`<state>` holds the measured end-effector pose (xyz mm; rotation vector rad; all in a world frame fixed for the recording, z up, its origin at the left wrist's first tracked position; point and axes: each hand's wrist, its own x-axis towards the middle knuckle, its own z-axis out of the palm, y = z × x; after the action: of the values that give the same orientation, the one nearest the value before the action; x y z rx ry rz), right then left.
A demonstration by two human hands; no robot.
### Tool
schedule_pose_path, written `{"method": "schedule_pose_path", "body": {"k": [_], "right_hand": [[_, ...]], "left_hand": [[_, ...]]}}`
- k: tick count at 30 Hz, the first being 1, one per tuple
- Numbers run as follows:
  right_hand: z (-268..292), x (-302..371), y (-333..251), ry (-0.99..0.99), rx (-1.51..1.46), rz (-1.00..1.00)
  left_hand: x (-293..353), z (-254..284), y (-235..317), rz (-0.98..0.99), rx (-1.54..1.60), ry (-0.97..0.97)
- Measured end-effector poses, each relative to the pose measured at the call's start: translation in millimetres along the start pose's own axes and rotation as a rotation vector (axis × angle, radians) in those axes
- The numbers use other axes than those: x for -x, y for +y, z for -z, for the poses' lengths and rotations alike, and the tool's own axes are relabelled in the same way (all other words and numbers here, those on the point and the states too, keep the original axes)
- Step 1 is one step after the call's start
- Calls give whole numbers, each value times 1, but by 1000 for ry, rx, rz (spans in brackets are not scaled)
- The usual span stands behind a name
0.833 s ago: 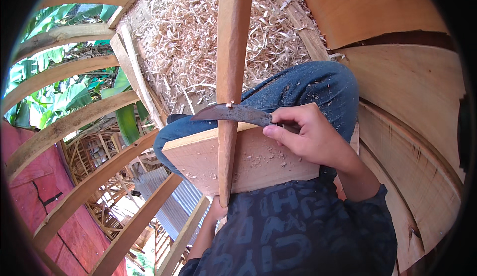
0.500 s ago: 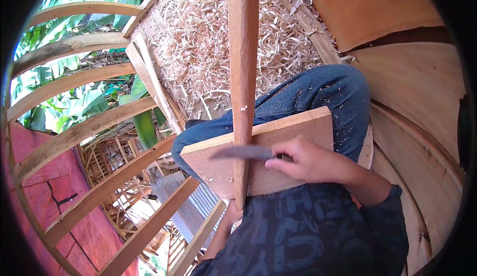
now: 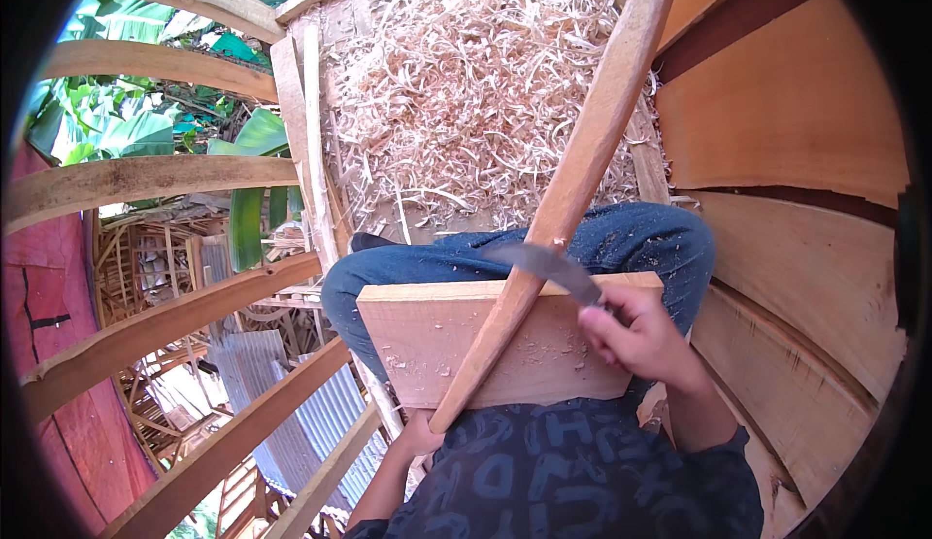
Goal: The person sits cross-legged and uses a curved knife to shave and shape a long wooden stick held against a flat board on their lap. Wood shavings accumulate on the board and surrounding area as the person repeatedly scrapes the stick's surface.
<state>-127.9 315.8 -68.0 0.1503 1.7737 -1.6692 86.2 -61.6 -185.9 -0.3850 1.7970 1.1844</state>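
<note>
Pale shavings (image 3: 466, 92) lie beyond; the right hand (image 3: 633, 333) grips a knife (image 3: 565, 272) over the wooden pole (image 3: 600, 126) the left hand (image 3: 419, 433) clasps

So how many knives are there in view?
1: the knife in the right hand, its blade blurred over the long wooden bar. Others could be hidden under the shavings.

Your long, brown, faceted wooden stick (image 3: 563, 211) slants from 1 o'clock down to 7 o'clock, narrowing toward its lower end. Your curved, dark grey knife (image 3: 561, 269), motion-blurred, crosses its lower half, tip toward 10 o'clock; blade contact is unclear.
</note>
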Motion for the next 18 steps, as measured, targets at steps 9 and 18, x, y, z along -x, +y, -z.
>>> {"method": "schedule_pose_path", "body": {"k": [9,18], "right_hand": [[-9,1,-15,67,-188,-170],[-32,5,0,14,10,-168]], "left_hand": [[-4,-3,11,94,-2,-62],[-6,-2,21,-165,165,-88]]}}
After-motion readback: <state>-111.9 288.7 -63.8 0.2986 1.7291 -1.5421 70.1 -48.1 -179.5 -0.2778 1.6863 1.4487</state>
